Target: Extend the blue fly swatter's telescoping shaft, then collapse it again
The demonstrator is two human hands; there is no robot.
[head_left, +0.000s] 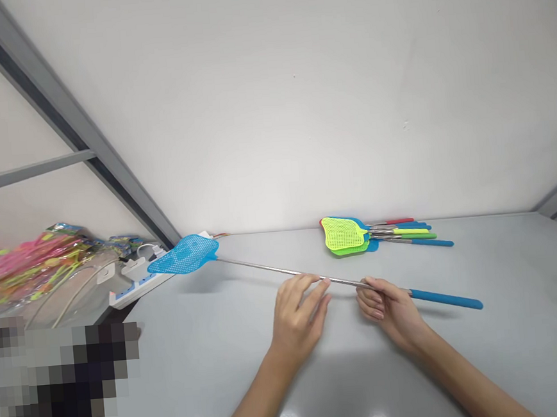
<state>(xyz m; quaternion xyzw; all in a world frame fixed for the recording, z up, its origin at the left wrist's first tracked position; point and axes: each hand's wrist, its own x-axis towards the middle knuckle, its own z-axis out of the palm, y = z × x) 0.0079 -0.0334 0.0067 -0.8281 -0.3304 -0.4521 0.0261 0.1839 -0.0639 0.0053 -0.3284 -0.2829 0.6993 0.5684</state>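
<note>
Above the counter (198,350), we are grasping a blue swatter (345,282) near its handle (447,299) in our right hand (387,312), probably for leverage, mesh (184,254) toward ten o'clock, while our left hand (299,313) is loosely meeting it, whether pinching we cannot tell.

Bright, even light, twin glare spots on the tabletop (515,273), soft shadows, blocky lower-left corner.
</note>
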